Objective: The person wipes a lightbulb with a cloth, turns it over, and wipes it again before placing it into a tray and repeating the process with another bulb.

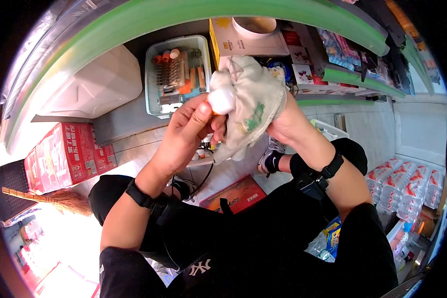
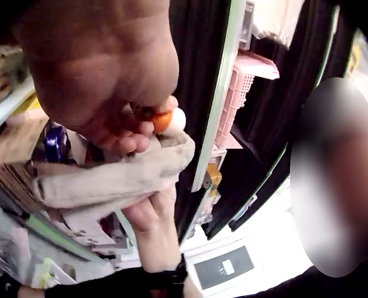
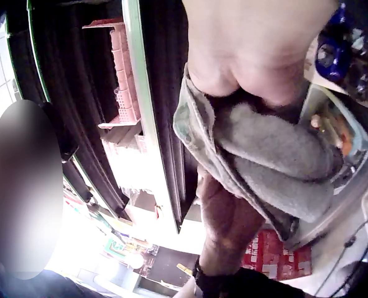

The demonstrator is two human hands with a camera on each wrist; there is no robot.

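My left hand point(image 1: 189, 125) point(image 2: 112, 74) pinches a small object with a white rounded end point(image 1: 222, 101) point(image 2: 179, 120) and an orange part point(image 2: 162, 119). A pale, stained cloth point(image 1: 256, 99) point(image 2: 115, 180) point(image 3: 277, 149) is draped over my right hand point(image 1: 287, 121) point(image 3: 249, 56), hiding most of its fingers, which seem to grip the cloth from inside. In the head view, the white end lies against the cloth's left side. How the right fingers lie under the fabric cannot be seen.
Behind the hands, a light basket point(image 1: 151, 74) holds small orange and brown items. A white bowl point(image 1: 254, 28) stands on a box point(image 1: 233, 45). Green-edged shelving point(image 1: 184, 12) arches overhead. Red boxes point(image 1: 67, 156) and a broom point(image 1: 59, 197) are left; bottle packs point(image 1: 407, 186) right.
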